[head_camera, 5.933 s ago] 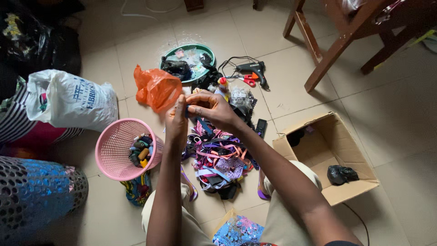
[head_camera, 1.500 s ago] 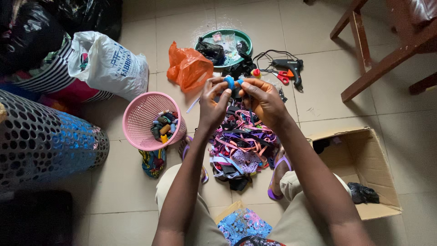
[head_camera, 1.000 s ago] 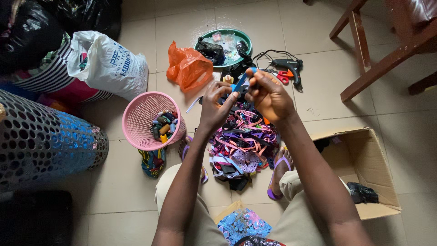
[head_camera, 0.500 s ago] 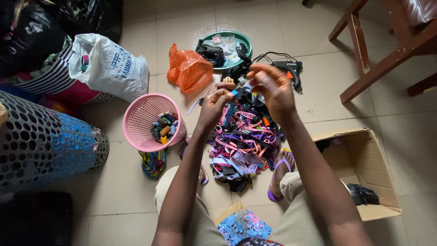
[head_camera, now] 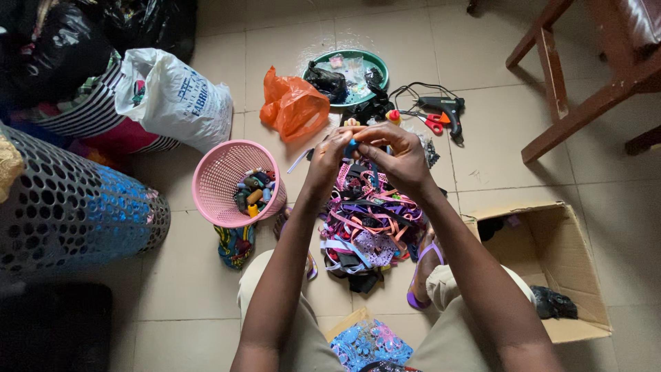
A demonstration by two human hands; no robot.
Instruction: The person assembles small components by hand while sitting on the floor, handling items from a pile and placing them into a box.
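My left hand (head_camera: 327,160) and my right hand (head_camera: 394,157) meet above a heap of coloured ribbons and straps (head_camera: 365,227) on the tiled floor. Between the fingertips of both hands I pinch a small blue piece (head_camera: 350,147); a thin strand runs down from it toward the heap. A pink mesh basket (head_camera: 231,182) with several small coloured spools stands just left of my left forearm.
An orange plastic bag (head_camera: 295,110), a green round tray (head_camera: 348,76), red scissors (head_camera: 432,122) and a black glue gun (head_camera: 446,110) lie beyond the hands. An open cardboard box (head_camera: 551,262) is at right, a wooden chair leg (head_camera: 551,76) at the upper right, bags and a perforated bin (head_camera: 69,207) at left.
My right hand swung out to the upper right, pulling a strand, then came back. Both hands now meet again over the heap on the small blue piece.
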